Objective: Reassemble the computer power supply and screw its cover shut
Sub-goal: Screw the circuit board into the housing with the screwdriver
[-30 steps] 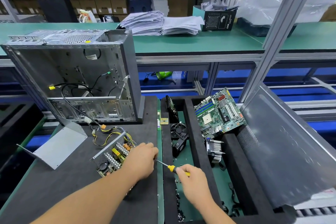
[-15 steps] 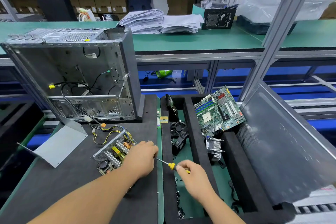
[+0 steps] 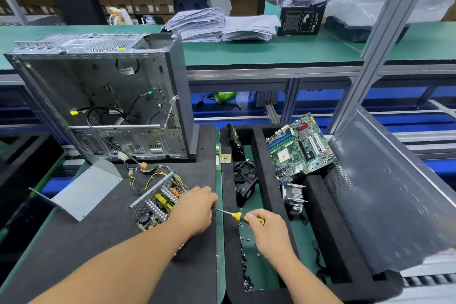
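Your left hand (image 3: 195,210) rests curled over the near right corner of the open grey metal power supply tray (image 3: 158,201), its circuit board and coils exposed, on the black foam desk (image 3: 98,249). Your right hand (image 3: 267,231) pinches the yellow-and-black handled screwdriver (image 3: 237,215); its shaft runs left and the tip disappears under your left fingers, so you cannot tell whether it sits in a screw. The bent grey sheet-metal cover (image 3: 84,192) lies well to the left of your left hand, not yet fitted.

Risks, as judged:
- The tip slips off the hidden screw and jabs your left fingers or the board.
- The yellow and black wire bundle (image 3: 153,175) beyond your left hand gets trapped when the cover closes.
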